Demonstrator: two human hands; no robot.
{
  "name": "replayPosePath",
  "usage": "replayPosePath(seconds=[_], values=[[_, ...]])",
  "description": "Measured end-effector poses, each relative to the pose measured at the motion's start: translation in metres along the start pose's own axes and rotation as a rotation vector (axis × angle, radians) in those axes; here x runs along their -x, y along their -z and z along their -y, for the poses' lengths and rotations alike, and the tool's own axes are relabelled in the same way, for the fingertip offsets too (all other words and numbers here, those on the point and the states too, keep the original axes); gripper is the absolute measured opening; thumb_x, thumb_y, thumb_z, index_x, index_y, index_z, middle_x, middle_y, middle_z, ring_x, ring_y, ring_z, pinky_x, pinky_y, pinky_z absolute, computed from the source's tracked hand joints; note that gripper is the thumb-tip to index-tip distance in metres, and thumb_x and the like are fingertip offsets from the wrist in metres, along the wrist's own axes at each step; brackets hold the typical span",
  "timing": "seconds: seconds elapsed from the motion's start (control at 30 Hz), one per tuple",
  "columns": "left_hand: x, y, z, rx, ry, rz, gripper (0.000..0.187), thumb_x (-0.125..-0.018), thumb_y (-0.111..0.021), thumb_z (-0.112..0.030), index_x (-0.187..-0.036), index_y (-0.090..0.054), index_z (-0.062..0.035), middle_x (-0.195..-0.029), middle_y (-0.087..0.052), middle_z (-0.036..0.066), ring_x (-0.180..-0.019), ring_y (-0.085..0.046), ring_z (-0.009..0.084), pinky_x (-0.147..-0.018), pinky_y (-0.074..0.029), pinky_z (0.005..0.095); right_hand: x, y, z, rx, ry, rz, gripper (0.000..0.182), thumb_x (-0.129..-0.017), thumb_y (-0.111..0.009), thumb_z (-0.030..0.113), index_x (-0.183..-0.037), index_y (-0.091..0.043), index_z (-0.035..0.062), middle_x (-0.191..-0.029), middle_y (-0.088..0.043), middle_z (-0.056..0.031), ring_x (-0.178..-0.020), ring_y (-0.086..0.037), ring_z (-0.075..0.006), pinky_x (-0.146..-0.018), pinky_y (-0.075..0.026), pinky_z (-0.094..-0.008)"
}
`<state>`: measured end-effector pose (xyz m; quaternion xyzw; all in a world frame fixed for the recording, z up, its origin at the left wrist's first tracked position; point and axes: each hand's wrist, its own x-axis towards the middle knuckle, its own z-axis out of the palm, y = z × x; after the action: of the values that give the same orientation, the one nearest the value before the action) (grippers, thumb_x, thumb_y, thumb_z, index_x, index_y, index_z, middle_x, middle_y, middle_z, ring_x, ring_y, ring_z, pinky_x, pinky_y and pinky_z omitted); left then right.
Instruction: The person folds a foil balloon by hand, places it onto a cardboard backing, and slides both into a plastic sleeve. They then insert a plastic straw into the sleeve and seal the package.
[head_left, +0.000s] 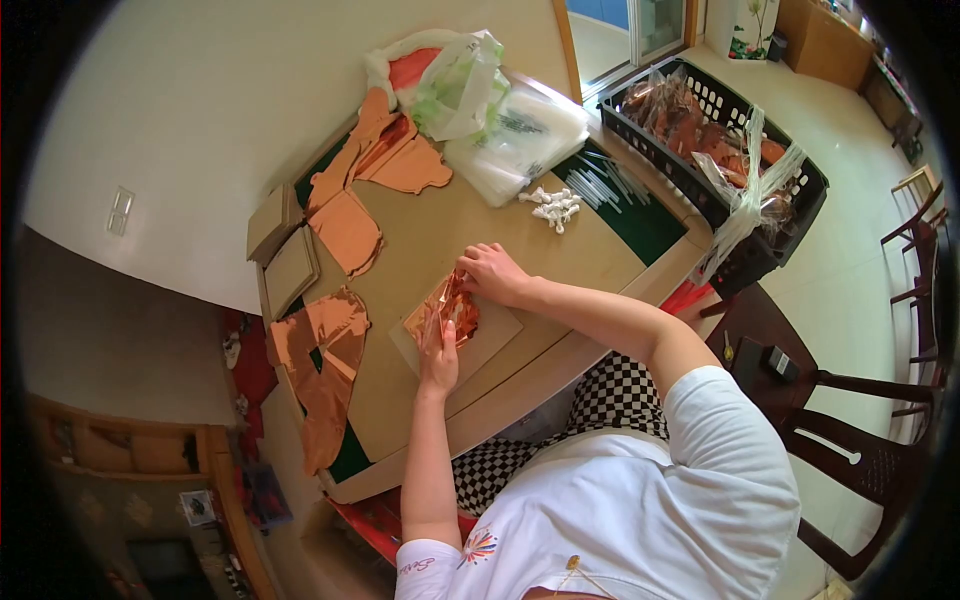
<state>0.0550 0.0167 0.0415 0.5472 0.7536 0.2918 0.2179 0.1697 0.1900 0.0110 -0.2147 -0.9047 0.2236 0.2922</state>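
Note:
A folded copper-coloured foil balloon (425, 312) lies crinkled and shiny on a pale flat sheet (490, 345) at the near side of the table. My left hand (438, 357) grips its near part, thumb and fingers closed on the foil. At its far right edge, my right hand (494, 277) has its fingers bent and closed on the foil; the fingertips are partly hidden. To the left lie flat stacks of similar foil balloons, one nearest (328, 385) with a small hole and another (345, 232) farther back.
White plastic pieces (553, 208) and clear straws (597, 185) lie at the back right. Behind them are clear plastic bags (515, 140) and a green-white bag (462, 88). A black crate (680, 120) holds wrapped foil. Cardboard boxes (275, 222) line the left edge; a dark chair (840, 450) stands right.

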Motion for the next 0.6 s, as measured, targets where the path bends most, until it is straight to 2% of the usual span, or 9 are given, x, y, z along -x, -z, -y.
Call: replayPosePath(seconds=[0.13, 0.33, 0.6], values=[[0.002, 0.000, -0.004, 0.000, 0.004, -0.010, 0.055, -0.099, -0.025, -0.039, -0.145, -0.029, -0.0084, -0.149, -0.029, 0.016, -0.141, -0.018, 0.0324, -0.113, -0.007, 0.0508, 0.005, -0.005, -0.003, 0.057, 0.067, -0.033, 0.019, -0.078, -0.065, 0.024, -0.095, -0.065, 0.0154, -0.094, -0.056, -0.0035, -0.098, -0.053, -0.0217, -0.082, -0.040, -0.0379], [-0.001, -0.002, 0.006, 0.005, -0.040, 0.001, 0.054, -0.099, -0.026, -0.038, -0.144, -0.030, -0.0090, -0.150, -0.028, 0.016, -0.141, -0.017, 0.0322, -0.113, -0.007, 0.0517, 0.011, 0.001, 0.003, 0.134, 0.123, 0.006, 0.013, -0.075, -0.064, 0.021, -0.087, -0.070, 0.0203, -0.093, -0.056, -0.0020, -0.097, -0.053, -0.0194, -0.082, -0.040, -0.0362], [0.001, -0.005, 0.006, -0.017, -0.014, -0.034, 0.054, -0.099, -0.028, -0.037, -0.145, -0.029, -0.0090, -0.150, -0.027, 0.015, -0.142, -0.017, 0.0309, -0.113, -0.007, 0.0516, 0.016, 0.004, 0.005, 0.129, 0.129, -0.037, 0.012, -0.077, -0.067, 0.024, -0.087, -0.069, 0.0175, -0.090, -0.054, -0.0018, -0.094, -0.052, -0.0188, -0.080, -0.039, -0.0349]])
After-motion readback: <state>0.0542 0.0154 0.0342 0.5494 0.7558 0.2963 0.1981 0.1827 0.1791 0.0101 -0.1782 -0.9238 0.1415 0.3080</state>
